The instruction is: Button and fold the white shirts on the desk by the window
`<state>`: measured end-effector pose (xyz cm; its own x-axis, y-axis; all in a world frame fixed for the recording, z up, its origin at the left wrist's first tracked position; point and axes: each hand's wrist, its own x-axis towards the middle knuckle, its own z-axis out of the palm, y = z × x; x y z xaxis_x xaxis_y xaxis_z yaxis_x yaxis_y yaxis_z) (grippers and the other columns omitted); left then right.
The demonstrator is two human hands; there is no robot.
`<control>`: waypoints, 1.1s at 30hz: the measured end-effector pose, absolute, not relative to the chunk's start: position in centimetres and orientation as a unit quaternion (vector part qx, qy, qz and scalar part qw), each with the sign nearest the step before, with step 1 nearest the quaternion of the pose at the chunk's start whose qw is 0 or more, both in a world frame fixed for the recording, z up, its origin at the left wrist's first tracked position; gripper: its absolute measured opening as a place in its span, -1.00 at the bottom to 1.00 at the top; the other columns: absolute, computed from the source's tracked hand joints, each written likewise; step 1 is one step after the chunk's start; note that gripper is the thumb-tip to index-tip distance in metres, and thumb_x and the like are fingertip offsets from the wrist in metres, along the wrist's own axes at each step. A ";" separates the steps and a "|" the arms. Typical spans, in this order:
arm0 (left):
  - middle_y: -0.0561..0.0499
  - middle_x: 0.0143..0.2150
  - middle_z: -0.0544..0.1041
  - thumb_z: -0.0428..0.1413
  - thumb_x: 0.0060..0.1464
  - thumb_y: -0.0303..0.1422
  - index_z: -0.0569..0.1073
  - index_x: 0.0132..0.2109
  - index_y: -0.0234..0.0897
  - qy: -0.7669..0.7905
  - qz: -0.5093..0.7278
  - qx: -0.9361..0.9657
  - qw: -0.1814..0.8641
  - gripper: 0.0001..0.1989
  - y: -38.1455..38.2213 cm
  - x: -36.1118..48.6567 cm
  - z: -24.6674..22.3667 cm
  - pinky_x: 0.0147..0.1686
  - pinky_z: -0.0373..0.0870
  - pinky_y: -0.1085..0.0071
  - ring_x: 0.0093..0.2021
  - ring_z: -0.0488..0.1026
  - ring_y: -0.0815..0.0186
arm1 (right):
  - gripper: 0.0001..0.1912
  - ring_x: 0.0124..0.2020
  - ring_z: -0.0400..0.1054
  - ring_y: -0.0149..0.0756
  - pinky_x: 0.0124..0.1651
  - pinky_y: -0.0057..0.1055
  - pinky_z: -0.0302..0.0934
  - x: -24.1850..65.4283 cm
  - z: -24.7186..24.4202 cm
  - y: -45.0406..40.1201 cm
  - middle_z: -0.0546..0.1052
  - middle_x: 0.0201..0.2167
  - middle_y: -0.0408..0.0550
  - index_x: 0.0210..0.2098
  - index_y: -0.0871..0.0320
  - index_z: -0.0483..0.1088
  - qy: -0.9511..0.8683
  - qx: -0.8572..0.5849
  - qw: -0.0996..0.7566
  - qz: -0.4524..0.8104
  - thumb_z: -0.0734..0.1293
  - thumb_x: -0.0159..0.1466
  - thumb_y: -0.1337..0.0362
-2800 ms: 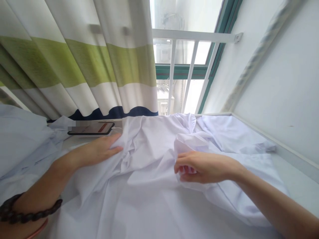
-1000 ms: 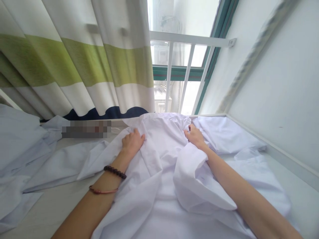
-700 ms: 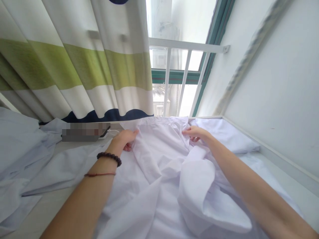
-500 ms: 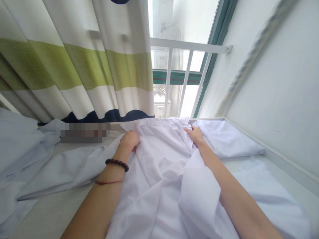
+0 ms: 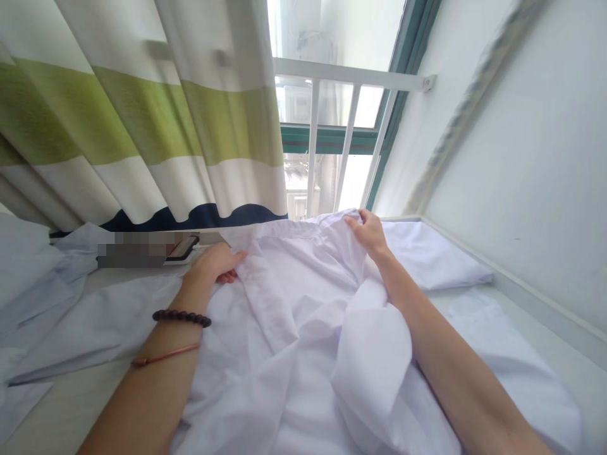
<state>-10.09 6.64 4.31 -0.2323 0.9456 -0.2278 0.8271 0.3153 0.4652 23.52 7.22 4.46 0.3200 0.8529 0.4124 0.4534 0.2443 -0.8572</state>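
Note:
A crumpled white shirt (image 5: 289, 297) is spread in front of me, its top edge near the window. My left hand (image 5: 218, 262) is at its upper left edge, thumb laid on the cloth and fingers curled beneath. Between thumb and fingers, my right hand (image 5: 368, 230) pinches the top right corner, which is lifted slightly. A bulging fold (image 5: 374, 360) of the cloth lies beside my right forearm. A dark bead bracelet and a thin red cord circle my left wrist.
A folded white cloth (image 5: 436, 256) lies right of my right hand, with another white cloth (image 5: 512, 360) nearer. More white fabric (image 5: 28, 278) is heaped at left. A phone (image 5: 183, 248), partly blurred out, lies by the striped curtain (image 5: 227, 126). White railing (image 5: 348, 136) crosses the window.
My left hand has shifted left along the shirt's edge, its thumb now stretched out. My right hand has raised the top right corner a little. The view has shifted slightly.

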 end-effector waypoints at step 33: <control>0.00 -0.39 0.49 0.04 0.00 -0.20 0.33 -0.30 -0.24 0.537 0.417 0.683 0.267 -0.80 7.2 -3.8 0.7 -0.38 0.37 0.38 -0.37 0.45 0.25 | -0.73 -0.47 0.05 -0.38 -0.40 -0.45 -0.04 14.5 -0.1 7.1 0.13 -0.56 -0.26 -0.54 0.08 0.08 -0.587 -0.545 0.502 0.327 0.16 0.22 0.12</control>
<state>-3.77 7.23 0.67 0.0763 0.9562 0.2825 0.5102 -0.2809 0.8129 14.50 7.14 -0.10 0.0970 0.9676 0.2331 0.3122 0.1928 -0.9303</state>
